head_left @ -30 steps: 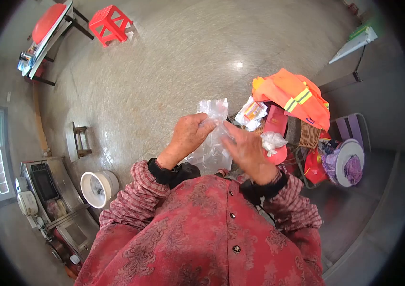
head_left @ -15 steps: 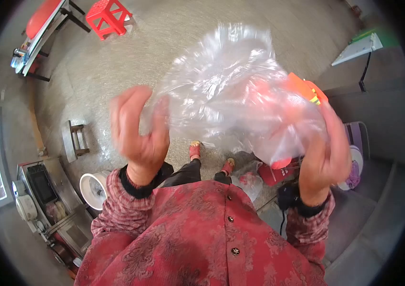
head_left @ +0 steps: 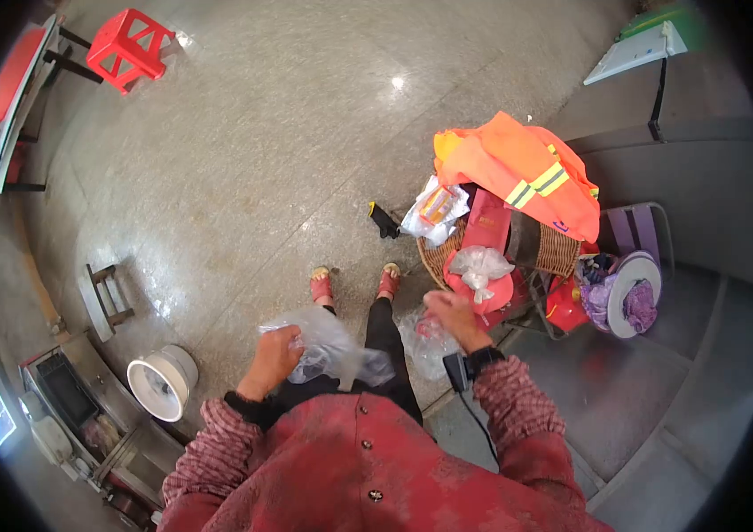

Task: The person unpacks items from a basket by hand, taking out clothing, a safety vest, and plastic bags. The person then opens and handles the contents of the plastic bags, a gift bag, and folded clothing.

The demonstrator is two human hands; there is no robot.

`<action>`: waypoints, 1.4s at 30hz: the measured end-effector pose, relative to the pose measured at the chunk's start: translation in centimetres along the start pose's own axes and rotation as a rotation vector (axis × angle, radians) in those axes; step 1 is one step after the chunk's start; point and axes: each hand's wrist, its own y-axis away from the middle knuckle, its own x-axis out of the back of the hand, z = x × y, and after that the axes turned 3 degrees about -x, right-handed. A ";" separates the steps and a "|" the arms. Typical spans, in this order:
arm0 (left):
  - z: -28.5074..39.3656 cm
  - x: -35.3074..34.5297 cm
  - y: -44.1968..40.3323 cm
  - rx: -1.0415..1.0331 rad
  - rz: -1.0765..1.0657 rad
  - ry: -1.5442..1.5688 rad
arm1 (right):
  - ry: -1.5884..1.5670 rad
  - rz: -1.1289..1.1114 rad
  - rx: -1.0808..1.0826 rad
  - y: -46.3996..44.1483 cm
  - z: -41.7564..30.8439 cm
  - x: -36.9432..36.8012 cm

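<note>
My left hand (head_left: 277,362) is closed on a crumpled clear plastic bag (head_left: 328,341), which hangs loosely in front of my thighs. To the right, my right hand (head_left: 458,321) has its fingers curled together; whether anything is pinched in them I cannot make out. Just left of and below it in view is another clear bag (head_left: 425,344) with something reddish inside. A small knotted bag (head_left: 481,268) lies on a red item (head_left: 487,297) beyond my right hand.
An orange reflective vest (head_left: 518,168) drapes over a wicker basket (head_left: 558,250) holding red bags and white packaging (head_left: 436,211). A purple-and-white hat (head_left: 632,297) lies right of it. At left are a white bucket (head_left: 164,381), a low wooden stool (head_left: 103,301) and a red stool (head_left: 131,50).
Both hands have come down from up high. The clear bag, earlier spread between them, now hangs crumpled from my left hand. The view has shifted, showing the basket and vest.
</note>
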 end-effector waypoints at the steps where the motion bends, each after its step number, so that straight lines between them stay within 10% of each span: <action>1: 0.4 -0.7 -0.5 0.041 0.031 -0.107 | -0.074 0.051 -0.037 -2.6 0.1 1.2; 4: 0.0 -3.4 -2.6 0.072 0.018 -0.293 | 0.581 0.263 0.149 -12.2 1.3 5.0; 10: -0.6 -9.9 -10.0 0.337 -0.119 -0.302 | 0.509 0.519 0.297 -25.0 4.4 5.5; 18: -5.9 -19.3 -27.5 0.017 -0.037 -0.314 | 0.584 0.626 0.221 -34.9 3.5 5.7; 42: -2.2 -29.7 -46.6 -0.053 0.184 -0.286 | 0.296 0.579 -0.041 -32.4 10.9 3.4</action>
